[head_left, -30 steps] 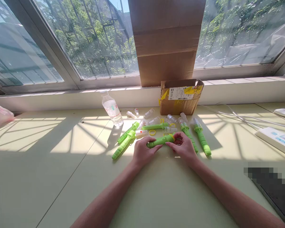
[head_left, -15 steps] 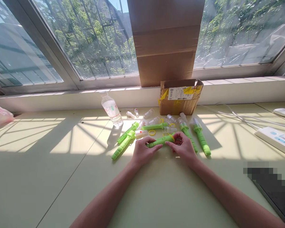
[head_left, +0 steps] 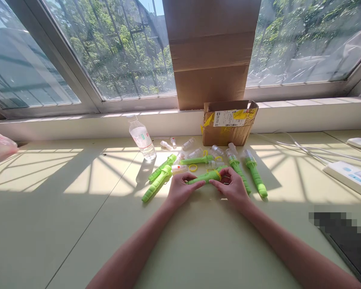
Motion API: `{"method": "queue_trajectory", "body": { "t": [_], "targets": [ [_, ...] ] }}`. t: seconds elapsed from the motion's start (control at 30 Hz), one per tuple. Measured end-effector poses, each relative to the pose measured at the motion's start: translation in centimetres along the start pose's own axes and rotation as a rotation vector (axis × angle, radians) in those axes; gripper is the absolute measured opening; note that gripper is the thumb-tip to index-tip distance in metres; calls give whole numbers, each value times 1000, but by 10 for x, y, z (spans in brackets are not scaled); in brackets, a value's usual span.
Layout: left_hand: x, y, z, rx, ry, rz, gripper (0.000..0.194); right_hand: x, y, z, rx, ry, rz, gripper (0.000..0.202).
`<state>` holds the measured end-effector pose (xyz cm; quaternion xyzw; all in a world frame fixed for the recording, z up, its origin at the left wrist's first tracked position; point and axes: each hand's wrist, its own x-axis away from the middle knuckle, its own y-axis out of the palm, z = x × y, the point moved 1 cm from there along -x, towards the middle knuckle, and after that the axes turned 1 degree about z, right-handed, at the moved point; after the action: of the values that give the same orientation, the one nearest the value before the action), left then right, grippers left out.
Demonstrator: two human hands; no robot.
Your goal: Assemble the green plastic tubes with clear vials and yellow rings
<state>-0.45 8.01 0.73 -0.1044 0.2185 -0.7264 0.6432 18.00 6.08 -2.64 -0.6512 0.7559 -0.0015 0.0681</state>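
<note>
Bright sunlight through the windows (head_left: 117,52) casts barred shadows across the table (head_left: 63,224).

Lime green and yellow on a pale green worktop (head_left: 78,241) barred with sunlight and shadow.
The held tube (head_left: 206,177) is lime green with a yellow band (head_left: 219,174) at one end; the other tubes (head_left: 157,184) match its green, patterned with ridges. Loose rings (head_left: 193,168) are yellow, caps (head_left: 195,153) clear, a whitish tip (head_left: 177,170) red-spotted. The box (head_left: 224,136) is brown, with yellow tape (head_left: 242,114) and a black-printed white label (head_left: 225,119).
</note>
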Motion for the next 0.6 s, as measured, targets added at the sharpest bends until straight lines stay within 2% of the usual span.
{"method": "queue_trajectory", "body": {
  "t": [0.2,0.43,0.6],
  "targets": [
    [-2,1,-4,-27,7,-15,36,0,1,0,2,-7,37,42],
    [0,2,-6,-145,260,47,35,-1,0,-3,-60,43,85,44],
    [3,4,-9,-214,334,133,25,-2,-1,-5,-86,66,51,44]
  ]
}}
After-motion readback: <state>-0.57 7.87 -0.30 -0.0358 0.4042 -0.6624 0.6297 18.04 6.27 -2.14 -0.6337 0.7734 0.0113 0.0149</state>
